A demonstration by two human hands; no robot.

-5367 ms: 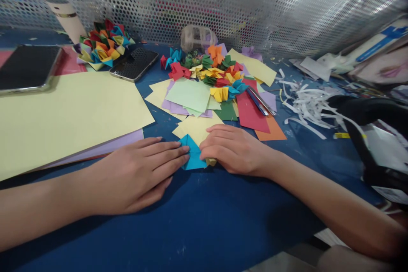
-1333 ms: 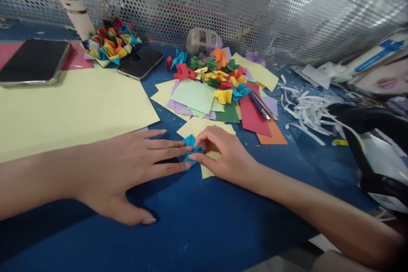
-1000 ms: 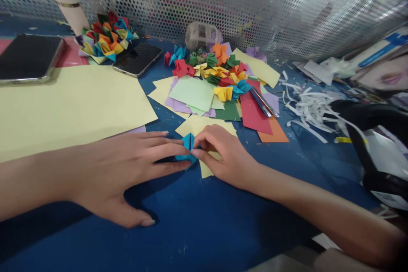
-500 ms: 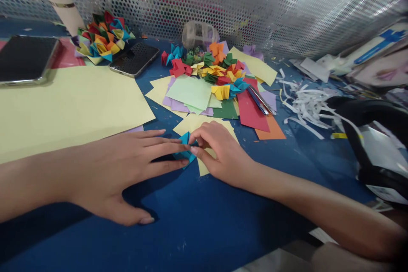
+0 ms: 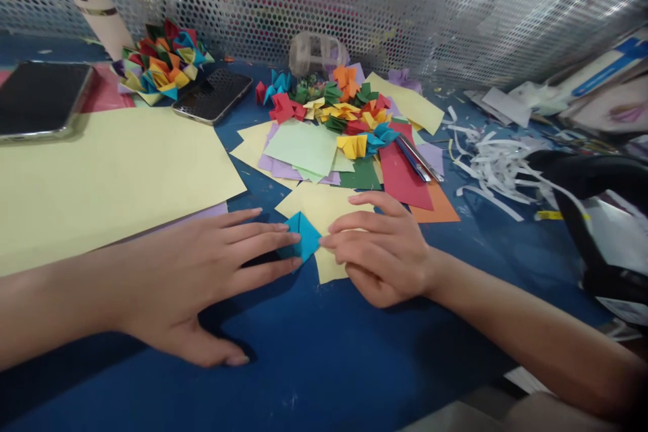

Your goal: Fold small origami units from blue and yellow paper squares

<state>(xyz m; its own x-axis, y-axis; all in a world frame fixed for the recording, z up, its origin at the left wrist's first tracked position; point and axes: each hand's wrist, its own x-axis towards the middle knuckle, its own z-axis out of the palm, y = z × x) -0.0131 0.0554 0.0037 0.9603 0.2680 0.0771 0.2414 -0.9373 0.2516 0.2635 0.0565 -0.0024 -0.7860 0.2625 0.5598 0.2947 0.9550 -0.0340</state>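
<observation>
A small folded teal paper piece (image 5: 302, 241) lies on the blue table (image 5: 314, 358), partly on a yellow paper square (image 5: 324, 212). My left hand (image 5: 202, 277) lies flat and open, its fingertips pressing the left side of the teal piece. My right hand (image 5: 382, 250) rests on the yellow square with fingers stretched out; its fingertips touch the teal piece's right edge. Neither hand holds anything lifted.
A large pale yellow sheet (image 5: 101, 179) lies left, with two phones (image 5: 43, 98) (image 5: 212, 96) behind it. A folded multicolour ring (image 5: 159, 64), a pile of folded pieces (image 5: 339, 111), coloured paper squares (image 5: 399, 175), white paper shreds (image 5: 496, 165) and a perforated metal screen (image 5: 354, 0) surround the spot.
My right hand has gone from pinching the teal piece's top to lying flatter with fingers stretched against its right edge. The teal piece now lies flatter. My left hand stayed pressing.
</observation>
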